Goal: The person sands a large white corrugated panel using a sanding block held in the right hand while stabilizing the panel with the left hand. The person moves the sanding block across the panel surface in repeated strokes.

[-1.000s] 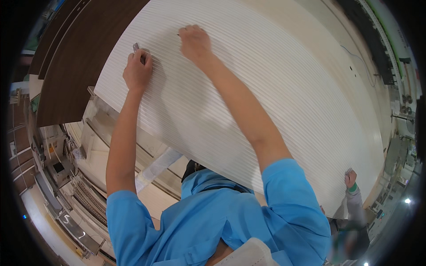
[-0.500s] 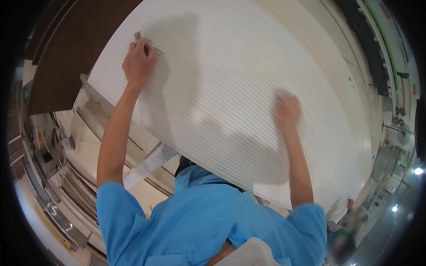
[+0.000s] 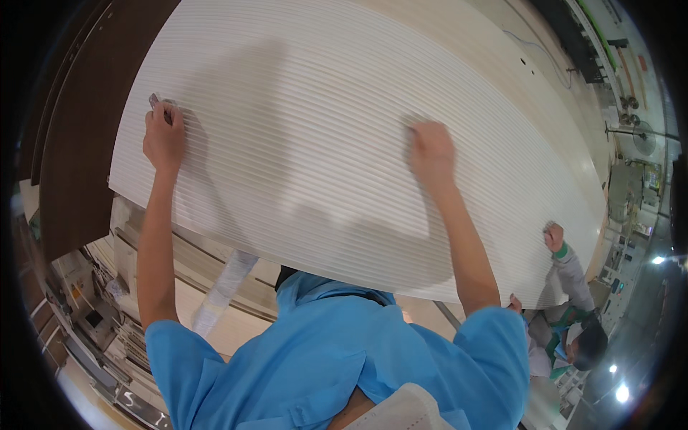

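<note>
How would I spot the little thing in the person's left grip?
Find the big white ribbed panel, then its left end, next to the dark brown board. There, the person's left grip holds a small grey piece. Its exact kind is hard to tell, but its stubby end juts out past the grip, darker than the panel behind it.

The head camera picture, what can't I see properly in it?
In the head view:
Small metal tool: partly hidden by the left hand.
Right hand: blurred, so I can't tell what it holds, if anything.
White ribbed panel: its far part is cut off by the top edge.
</note>
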{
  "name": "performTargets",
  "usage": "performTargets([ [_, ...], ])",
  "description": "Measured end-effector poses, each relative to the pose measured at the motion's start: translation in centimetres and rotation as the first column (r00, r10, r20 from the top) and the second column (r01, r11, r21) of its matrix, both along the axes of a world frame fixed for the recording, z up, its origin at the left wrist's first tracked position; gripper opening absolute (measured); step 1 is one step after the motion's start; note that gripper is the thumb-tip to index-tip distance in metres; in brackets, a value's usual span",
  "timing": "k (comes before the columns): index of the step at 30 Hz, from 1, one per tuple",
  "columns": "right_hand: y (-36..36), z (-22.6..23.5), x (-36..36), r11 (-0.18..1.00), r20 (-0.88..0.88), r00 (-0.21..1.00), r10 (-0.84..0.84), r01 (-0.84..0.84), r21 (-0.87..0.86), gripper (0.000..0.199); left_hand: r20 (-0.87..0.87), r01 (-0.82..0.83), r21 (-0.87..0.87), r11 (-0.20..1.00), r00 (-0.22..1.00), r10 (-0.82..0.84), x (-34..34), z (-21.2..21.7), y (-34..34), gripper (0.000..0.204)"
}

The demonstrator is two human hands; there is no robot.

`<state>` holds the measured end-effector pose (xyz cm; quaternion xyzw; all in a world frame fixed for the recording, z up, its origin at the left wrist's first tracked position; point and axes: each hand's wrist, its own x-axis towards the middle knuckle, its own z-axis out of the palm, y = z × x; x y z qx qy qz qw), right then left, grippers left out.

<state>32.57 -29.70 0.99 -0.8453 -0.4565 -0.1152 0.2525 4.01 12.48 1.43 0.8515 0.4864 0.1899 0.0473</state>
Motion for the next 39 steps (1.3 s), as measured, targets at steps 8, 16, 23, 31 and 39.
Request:
performTargets([
  [8, -2.8, 1.5, 1.4, 0.981, -0.095, 0.994, -0.062, 0.043, -0.191, 0.012, 0.064, 0.003, -0.018, 1.0, 0.998, -0.002, 0.1, 0.0, -0.2, 0.017],
  [16, 18.8, -2.2, -3.4, 0.979, 0.098, 0.975, 0.201, -0.202, -0.001, 0.01, 0.06, -0.01, -0.015, 1.0, 0.998, 0.011, 0.0, -1.3, 0.4, 0.018],
  [23, 31.6, -1.9, -5.3, 0.948, -0.082, 0.944, 0.32, -0.319, 0.016, 0.017, 0.04, 0.007, 0.017, 1.0, 0.999, -0.008, 0.2, -0.3, 0.0, 0.015],
  [31, -8.2, -0.4, 2.9, 0.979, 0.206, 0.978, 0.033, 0.01, -0.205, 0.017, 0.099, 0.01, 0.003, 1.0, 0.995, -0.01, 0.2, -0.5, 0.0, 0.014],
  [39, 13.6, -2.3, -1.7, 0.974, 0.07, 0.984, 0.167, -0.153, -0.169, 0.022, 0.081, -0.037, -0.058, 0.998, 0.996, 0.041, 0.4, -0.3, 0.0, 0.013],
])
